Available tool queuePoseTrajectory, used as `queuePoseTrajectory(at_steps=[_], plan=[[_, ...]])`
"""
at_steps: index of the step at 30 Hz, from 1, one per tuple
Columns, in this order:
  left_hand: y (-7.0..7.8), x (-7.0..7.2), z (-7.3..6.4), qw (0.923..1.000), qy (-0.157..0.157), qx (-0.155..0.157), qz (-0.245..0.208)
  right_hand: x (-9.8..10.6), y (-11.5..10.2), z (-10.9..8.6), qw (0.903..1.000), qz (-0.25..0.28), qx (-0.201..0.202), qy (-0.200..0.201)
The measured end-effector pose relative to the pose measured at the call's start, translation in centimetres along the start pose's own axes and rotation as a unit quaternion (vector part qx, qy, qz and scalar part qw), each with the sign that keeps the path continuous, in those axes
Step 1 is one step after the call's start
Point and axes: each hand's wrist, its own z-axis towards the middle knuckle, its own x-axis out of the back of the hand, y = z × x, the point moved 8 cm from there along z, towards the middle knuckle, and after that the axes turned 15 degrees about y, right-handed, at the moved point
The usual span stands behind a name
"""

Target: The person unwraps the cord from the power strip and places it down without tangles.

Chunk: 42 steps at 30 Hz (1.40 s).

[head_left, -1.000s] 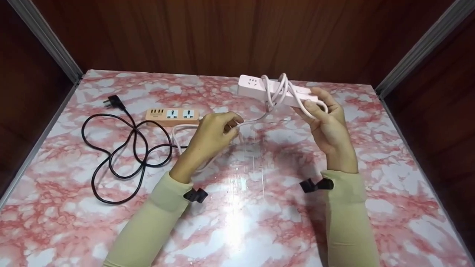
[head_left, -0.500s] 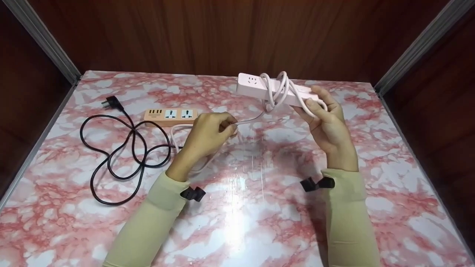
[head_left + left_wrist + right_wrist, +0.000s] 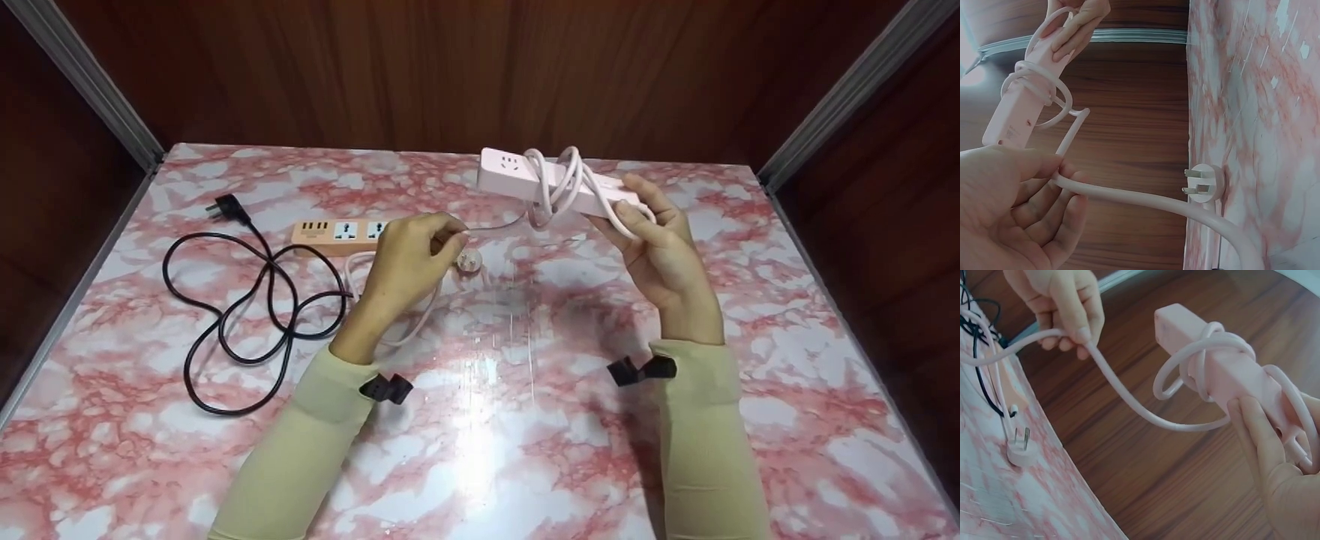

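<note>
My right hand [image 3: 664,244] grips a pink power strip [image 3: 501,180] by its right end and holds it up above the table. The strip's pink cord [image 3: 1157,421] loops loosely around its middle. In the left wrist view, my left hand [image 3: 1022,202] pinches that cord between thumb and fingers, with a slack stretch running across to the strip. Past the pinch, the cord drops in a curve to the table, where its plug [image 3: 1207,183] rests with the prongs showing.
An orange power strip [image 3: 319,238] lies behind my left hand, partly covered by it. Its black cord [image 3: 225,337] spreads in wide loops at the left, ending in a black plug [image 3: 232,208]. The marbled table [image 3: 585,465] meets a wooden panel [image 3: 375,75] at the back.
My left hand has moved slightly left and up with the cord, and the pink plug now shows beside it. My right hand and the pink strip stay nearly still.
</note>
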Motion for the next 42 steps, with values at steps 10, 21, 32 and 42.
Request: queuePoseTrajectory(at_steps=[10,21,32,42], plan=[[0.2,0.4,0.1,0.9998,0.011,-0.008,-0.013,0.2,0.5,0.1,0.9989,-0.016,-0.019,0.039],[0.3,0.5,0.1,0.9997,0.008,-0.017,-0.016,1.0,1.2,0.5,0.9929,-0.011,-0.090,0.078],[0.3,1.7,0.6,0.9993,0.026,-0.016,-0.022,1.5,2.4,0.3,0.9730,0.104,-0.187,0.086],[-0.1,3.2,1.0,0.9973,0.068,-0.007,-0.026,1.6,2.5,0.6,0.9729,0.100,-0.195,0.076]])
